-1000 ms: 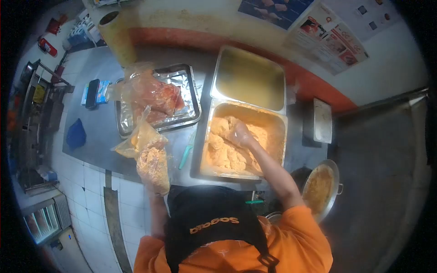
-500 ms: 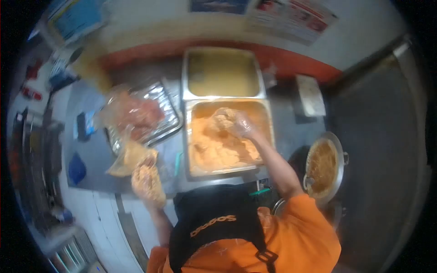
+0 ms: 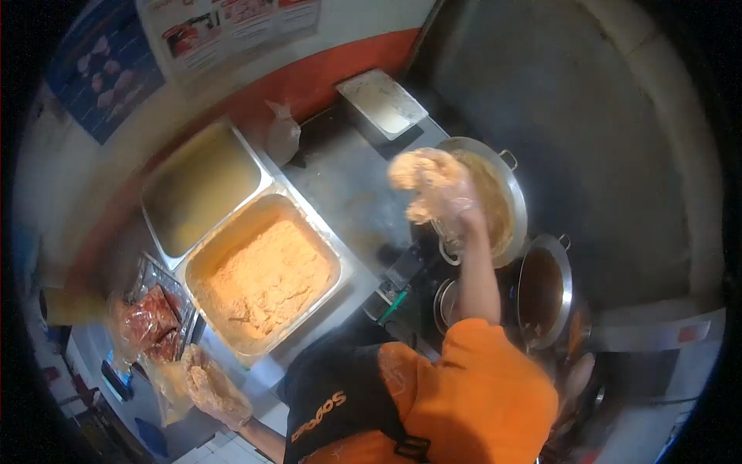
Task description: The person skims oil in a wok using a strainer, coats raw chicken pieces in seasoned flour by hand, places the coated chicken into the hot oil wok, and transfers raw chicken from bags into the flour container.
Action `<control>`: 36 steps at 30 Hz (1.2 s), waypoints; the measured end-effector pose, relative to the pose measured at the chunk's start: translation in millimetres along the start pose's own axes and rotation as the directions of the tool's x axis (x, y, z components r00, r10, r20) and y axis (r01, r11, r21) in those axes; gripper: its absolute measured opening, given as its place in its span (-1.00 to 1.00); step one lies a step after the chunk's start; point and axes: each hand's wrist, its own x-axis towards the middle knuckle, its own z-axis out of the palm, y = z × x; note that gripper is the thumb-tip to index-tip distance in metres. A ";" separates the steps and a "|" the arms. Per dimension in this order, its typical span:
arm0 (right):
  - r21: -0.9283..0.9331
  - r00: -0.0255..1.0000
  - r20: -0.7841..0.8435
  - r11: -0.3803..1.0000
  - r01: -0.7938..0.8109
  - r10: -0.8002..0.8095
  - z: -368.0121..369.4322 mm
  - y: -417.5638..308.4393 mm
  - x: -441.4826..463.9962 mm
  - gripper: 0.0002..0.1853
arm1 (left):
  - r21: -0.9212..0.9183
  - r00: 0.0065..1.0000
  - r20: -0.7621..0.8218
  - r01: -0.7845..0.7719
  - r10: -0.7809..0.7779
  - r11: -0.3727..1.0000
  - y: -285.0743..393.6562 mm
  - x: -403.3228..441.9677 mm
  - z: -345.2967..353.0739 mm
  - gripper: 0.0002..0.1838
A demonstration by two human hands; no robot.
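Note:
My right hand, in a clear plastic glove, is closed on flour-coated chicken, with a lumpy crumb crust. It is held above the near-left side of a wide metal pan of oil. My left hand, its glove thickly caked with orange-tinted coating, hangs at the lower left beside a plastic bag; the caking and blur hide how its fingers are set. Between the hands sits a steel tub of orange breading flour.
A second steel tub of yellowish liquid adjoins the flour tub. Bagged raw meat lies on a tray at left. Toward the back are a white-dusted rectangular tray and a tied plastic bag. Another pan of dark oil stands at right.
My right hand has lifted the coated chicken out of the flour tub and carried it right, over the pan. The camera view has turned right. My left hand stays near the plastic bag.

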 end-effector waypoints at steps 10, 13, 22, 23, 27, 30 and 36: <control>-0.668 0.977 -0.143 0.713 -0.213 0.157 -174.9 187.2 -0.8 -0.64 | 0.503 0.972 0.218 -0.192 0.091 0.843 -5.5 -14.5 47.4 -0.52; -0.683 0.972 -0.227 0.702 -0.204 0.061 -164.3 192.3 -12.0 -0.69 | 0.580 0.955 0.264 -0.271 0.137 0.768 -4.4 -18.4 62.0 -0.56; -0.605 0.971 -0.181 0.796 0.015 -0.156 -43.6 74.3 29.2 -0.68 | 0.707 0.859 0.443 -0.510 0.254 0.491 -20.2 18.6 35.9 -0.59; -0.476 0.954 -0.078 0.851 0.220 -0.290 -26.0 65.1 33.8 -0.70 | 0.712 0.865 0.431 -0.500 0.256 0.493 -20.6 15.0 39.9 -0.59; -0.246 0.869 0.383 0.873 0.422 -0.312 106.4 23.3 25.5 -0.75 | 0.362 0.975 0.197 0.022 -0.099 0.932 -52.0 -7.7 66.9 -0.51; -0.342 0.664 0.743 0.805 0.484 -0.083 196.5 1.4 2.4 -0.59 | 0.264 0.954 0.134 0.225 -0.266 0.938 -56.8 -3.4 70.0 -0.54; -0.587 0.371 0.796 0.460 0.666 0.478 296.9 61.8 -7.2 0.07 | 0.001 0.882 0.295 0.384 -0.367 0.924 -147.6 9.8 24.3 -0.45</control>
